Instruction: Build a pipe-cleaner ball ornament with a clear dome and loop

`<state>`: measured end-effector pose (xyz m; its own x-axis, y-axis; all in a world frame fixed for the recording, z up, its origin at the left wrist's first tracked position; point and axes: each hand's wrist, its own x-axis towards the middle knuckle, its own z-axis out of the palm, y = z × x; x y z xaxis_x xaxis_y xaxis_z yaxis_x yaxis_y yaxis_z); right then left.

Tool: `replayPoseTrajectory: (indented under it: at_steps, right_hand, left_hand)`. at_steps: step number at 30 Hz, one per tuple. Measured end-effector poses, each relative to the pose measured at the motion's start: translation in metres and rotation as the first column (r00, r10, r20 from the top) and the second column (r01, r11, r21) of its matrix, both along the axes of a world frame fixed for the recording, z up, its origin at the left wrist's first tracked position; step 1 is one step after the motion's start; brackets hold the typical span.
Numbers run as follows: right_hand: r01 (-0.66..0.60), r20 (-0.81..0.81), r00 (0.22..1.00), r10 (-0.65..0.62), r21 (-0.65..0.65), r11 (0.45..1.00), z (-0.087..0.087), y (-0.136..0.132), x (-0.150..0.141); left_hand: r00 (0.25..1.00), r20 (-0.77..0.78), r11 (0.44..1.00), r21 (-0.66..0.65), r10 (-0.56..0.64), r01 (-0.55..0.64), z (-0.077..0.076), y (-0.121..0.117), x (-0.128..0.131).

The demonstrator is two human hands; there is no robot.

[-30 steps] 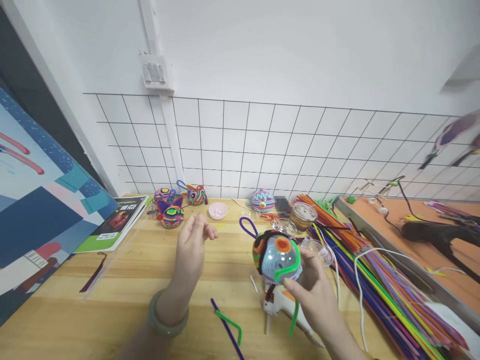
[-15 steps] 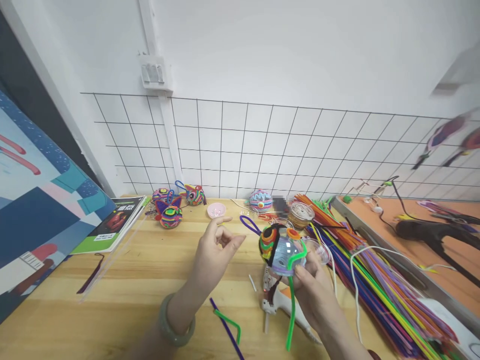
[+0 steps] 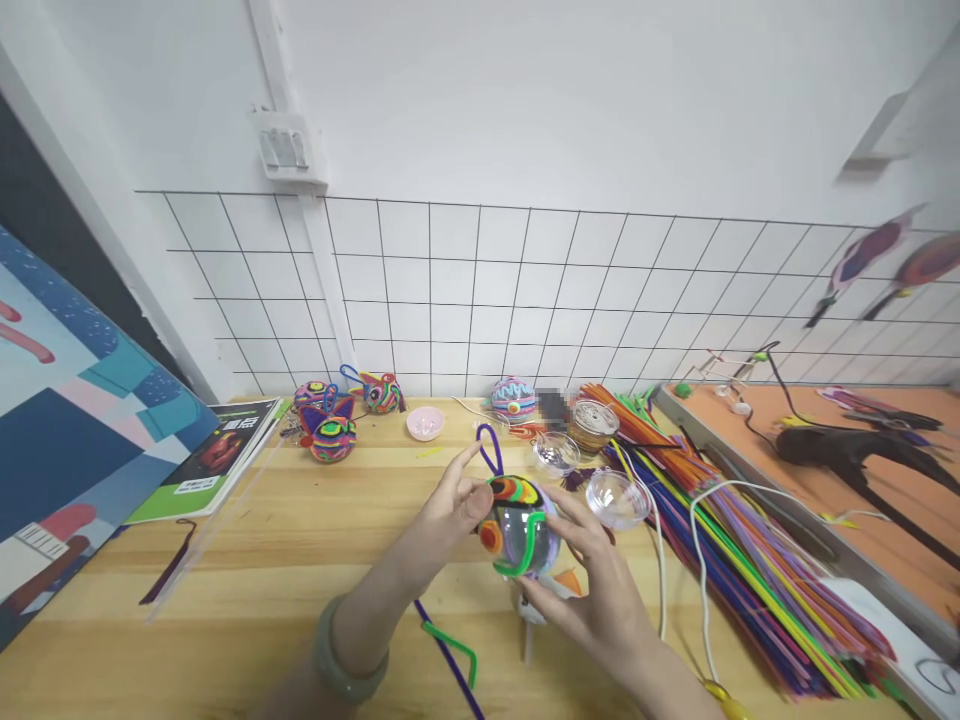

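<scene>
A clear plastic ball ornament, partly covered in bright coiled pipe cleaners with a purple loop on top, is held between my two hands above the table. My left hand grips its upper left side with thumb and fingers. Around its right side and underside my right hand is closed. A bent green pipe cleaner lies against the front of the ball. Below it, a white and orange glue gun is mostly hidden by the ball and my right hand. A purple pipe cleaner and a bent green piece lie nearby.
Several finished pipe-cleaner ornaments and a pink dish stand along the back. Clear half shells and a wire spool are right of centre. A large pipe-cleaner bundle and white cord border the right; magazines lie left.
My left hand has moved right and taken hold of the ball. The ball has turned and shifted slightly left and down. The long green tail no longer hangs below it.
</scene>
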<state>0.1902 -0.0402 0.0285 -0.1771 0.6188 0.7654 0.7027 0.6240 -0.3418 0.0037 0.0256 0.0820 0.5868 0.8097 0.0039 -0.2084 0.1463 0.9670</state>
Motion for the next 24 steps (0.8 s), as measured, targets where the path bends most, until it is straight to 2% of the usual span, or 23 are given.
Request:
replayPoseTrajectory:
  at_steps: [3,7,14,21,24]
  right_hand:
    - [0.005,0.122,0.993,-0.005,0.002,1.000,0.0025,-0.0008,0.0010]
    - [0.006,0.189,0.982,-0.003,-0.014,1.000,0.0019,-0.0023,0.0006]
    - [-0.022,0.217,0.976,0.027,-0.025,0.999,-0.0006,-0.0024,0.0000]
    - [-0.050,0.216,0.975,0.052,-0.013,0.999,0.0028,-0.0014,-0.0018]
    - [-0.041,0.220,0.974,0.051,-0.052,0.998,0.0022,-0.0014,-0.0013]
  left_hand:
    - [0.996,0.004,0.996,-0.007,-0.087,0.087,-0.0033,0.0020,-0.0014]
    - [0.987,0.035,0.987,-0.027,-0.155,0.156,-0.0076,0.0045,-0.0025]
    - [0.991,0.007,0.988,-0.084,-0.132,0.132,-0.0037,0.0044,-0.0018]
    - [0.993,-0.004,0.987,-0.116,-0.115,0.114,-0.0089,0.0046,-0.0013]
    - [0.997,-0.002,0.988,-0.133,-0.082,0.081,-0.0089,0.0034,0.0012]
